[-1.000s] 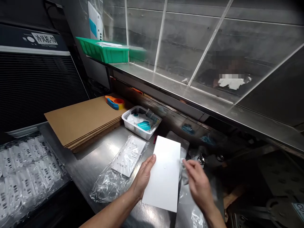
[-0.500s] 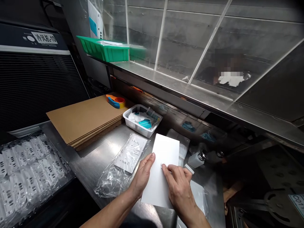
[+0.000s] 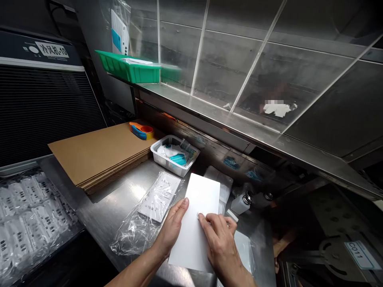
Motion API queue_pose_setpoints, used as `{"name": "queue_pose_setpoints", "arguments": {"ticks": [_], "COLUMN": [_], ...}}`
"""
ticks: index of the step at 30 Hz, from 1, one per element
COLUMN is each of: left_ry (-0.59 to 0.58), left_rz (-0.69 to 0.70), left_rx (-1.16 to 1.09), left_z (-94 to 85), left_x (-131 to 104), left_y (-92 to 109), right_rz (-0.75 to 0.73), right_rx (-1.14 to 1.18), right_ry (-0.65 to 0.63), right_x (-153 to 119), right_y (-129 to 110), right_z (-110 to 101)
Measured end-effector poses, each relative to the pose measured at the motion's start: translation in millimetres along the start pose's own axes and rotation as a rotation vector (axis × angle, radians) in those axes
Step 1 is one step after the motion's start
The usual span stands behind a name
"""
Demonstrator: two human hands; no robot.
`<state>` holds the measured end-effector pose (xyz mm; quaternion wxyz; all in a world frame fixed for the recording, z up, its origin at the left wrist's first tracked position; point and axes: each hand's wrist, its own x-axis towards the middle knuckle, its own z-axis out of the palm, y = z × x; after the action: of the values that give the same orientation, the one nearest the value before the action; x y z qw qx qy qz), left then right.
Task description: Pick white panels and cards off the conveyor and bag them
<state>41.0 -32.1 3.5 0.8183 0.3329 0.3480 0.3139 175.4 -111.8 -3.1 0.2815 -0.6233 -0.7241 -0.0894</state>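
Observation:
A blank white rectangular panel (image 3: 197,199) is tilted up above the metal bench. My left hand (image 3: 172,225) grips its left edge, thumb on the front face and fingers behind. My right hand (image 3: 220,239) presses its curled fingertips on the middle of the panel. Something small and white may be pinched there, but I cannot make it out. To the left lies a flat white printed piece in a clear plastic bag (image 3: 160,199). Beyond the panel are clear bags (image 3: 226,183) and a white bottle with a metal top (image 3: 241,203).
A cardboard stack (image 3: 98,153) carries a tape dispenser (image 3: 142,130). Behind the bench stands a plastic tub (image 3: 172,169) of scraps. A green tray (image 3: 131,71) sits on the ledge. Bagged white pieces (image 3: 30,223) fill the lower left. A machine (image 3: 338,255) stands at right.
The whole view has shifted slightly, so things sit a little lower and further left. My left hand keeps its grip, and my right fingertips stay on the panel's middle.

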Motion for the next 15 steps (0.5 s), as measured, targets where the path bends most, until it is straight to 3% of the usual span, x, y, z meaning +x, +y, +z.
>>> {"name": "queue_pose_setpoints", "arguments": {"ticks": [6,15], "left_ry": [-0.066,-0.051], "left_rz": [0.006,-0.034], "left_rx": [-0.03,-0.007], "left_z": [0.3,-6.2], "left_x": [-5,-20], "left_y": [0,2], "right_rz": [0.003,-0.037], "right_rx": [-0.008,-0.02], "right_ry": [0.01,-0.006], "right_x": [0,-13], "right_y": [-1,-7], "right_z": [-6,-9]}}
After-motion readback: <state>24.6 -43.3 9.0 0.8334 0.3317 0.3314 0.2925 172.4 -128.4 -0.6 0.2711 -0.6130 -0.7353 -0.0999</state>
